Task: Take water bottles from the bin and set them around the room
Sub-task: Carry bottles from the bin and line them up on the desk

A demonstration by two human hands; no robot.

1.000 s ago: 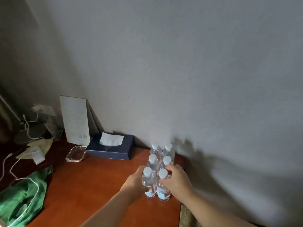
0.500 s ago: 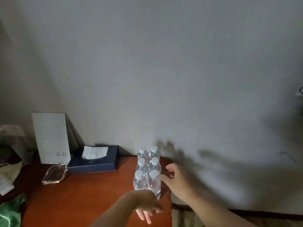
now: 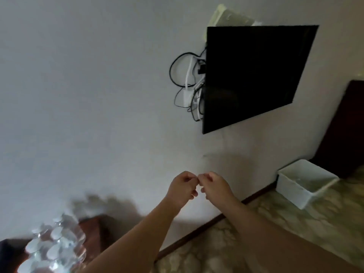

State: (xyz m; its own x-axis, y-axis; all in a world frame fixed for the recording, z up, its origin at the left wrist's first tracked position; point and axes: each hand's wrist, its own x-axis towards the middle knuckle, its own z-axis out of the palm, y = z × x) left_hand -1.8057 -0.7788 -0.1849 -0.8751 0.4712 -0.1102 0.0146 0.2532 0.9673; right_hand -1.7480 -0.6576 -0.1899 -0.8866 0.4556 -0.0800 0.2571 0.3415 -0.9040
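Observation:
Several clear water bottles (image 3: 55, 245) with white caps stand blurred in a cluster on the corner of the brown desk (image 3: 94, 231) at the lower left. My left hand (image 3: 183, 189) and my right hand (image 3: 215, 186) are raised in front of the wall, fingers curled, fingertips almost touching each other, with no bottle in either. A white bin (image 3: 303, 181) sits on the floor by the wall at the right; it looks empty from here.
A black wall-mounted TV (image 3: 254, 75) hangs at the upper right with a tangle of cables (image 3: 191, 85) at its left side. Patterned carpet (image 3: 266, 223) covers the floor. Dark furniture (image 3: 346, 125) stands at the far right behind the bin.
The view has swung right, from the desk to the TV and bin. Both hands have left the bottles and come together in mid-air, fingers curled.

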